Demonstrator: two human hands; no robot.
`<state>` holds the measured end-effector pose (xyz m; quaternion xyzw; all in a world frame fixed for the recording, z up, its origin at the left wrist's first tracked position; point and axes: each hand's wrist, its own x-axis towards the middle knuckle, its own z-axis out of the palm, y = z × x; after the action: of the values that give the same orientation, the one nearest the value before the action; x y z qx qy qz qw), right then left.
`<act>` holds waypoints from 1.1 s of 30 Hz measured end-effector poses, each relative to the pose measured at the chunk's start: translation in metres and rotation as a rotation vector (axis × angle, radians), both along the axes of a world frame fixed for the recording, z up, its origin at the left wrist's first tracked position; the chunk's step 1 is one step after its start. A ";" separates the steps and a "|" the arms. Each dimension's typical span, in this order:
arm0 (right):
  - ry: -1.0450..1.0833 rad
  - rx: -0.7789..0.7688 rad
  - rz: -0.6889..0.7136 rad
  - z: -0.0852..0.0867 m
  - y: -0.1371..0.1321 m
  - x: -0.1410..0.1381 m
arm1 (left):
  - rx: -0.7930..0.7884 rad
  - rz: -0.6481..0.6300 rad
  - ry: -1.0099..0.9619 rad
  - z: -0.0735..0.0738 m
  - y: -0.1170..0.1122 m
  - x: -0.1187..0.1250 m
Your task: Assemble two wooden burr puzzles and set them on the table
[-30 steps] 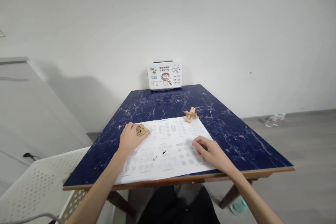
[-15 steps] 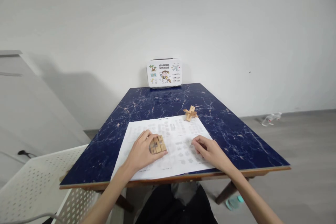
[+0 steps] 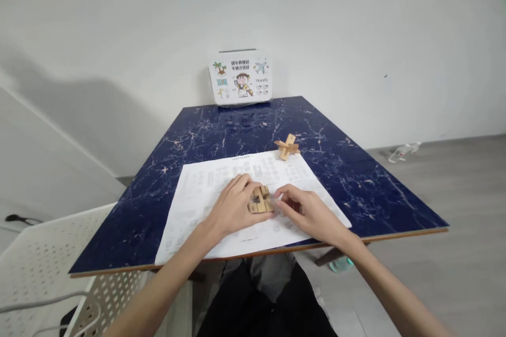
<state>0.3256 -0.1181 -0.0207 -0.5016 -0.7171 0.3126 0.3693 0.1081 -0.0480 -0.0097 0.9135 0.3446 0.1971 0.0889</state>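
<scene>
A small wooden block puzzle rests on a white printed sheet at the middle of the dark blue marbled table. My left hand curls round the puzzle's left side. My right hand touches its right side with bent fingertips. A second wooden puzzle, cross-shaped, lies at the sheet's far right corner, apart from both hands.
A white box with cartoon travel pictures stands at the table's far edge against the wall. A white perforated chair is at my lower left. A clear plastic bottle lies on the grey floor to the right.
My left hand slid the wooden block puzzle from the sheet's far left corner to its middle. My right hand moved left and now touches the puzzle.
</scene>
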 end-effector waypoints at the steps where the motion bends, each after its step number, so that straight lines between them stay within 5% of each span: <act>1: -0.005 -0.006 0.003 -0.001 0.000 -0.001 | 0.000 -0.009 0.000 -0.001 0.003 0.002; 13: -0.086 -0.018 -0.019 -0.010 0.008 -0.004 | -0.041 -0.021 0.011 -0.001 0.015 0.011; 26: -0.159 0.002 0.010 -0.015 0.008 -0.006 | -0.153 0.021 -0.042 0.001 -0.002 -0.027; 33: -0.096 -0.002 0.036 -0.014 0.007 -0.006 | -0.114 0.056 -0.069 -0.005 -0.008 -0.027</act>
<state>0.3194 -0.1109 -0.0346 -0.5035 -0.7425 0.2956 0.3284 0.0809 -0.0558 -0.0148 0.8897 0.3774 0.2107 0.1472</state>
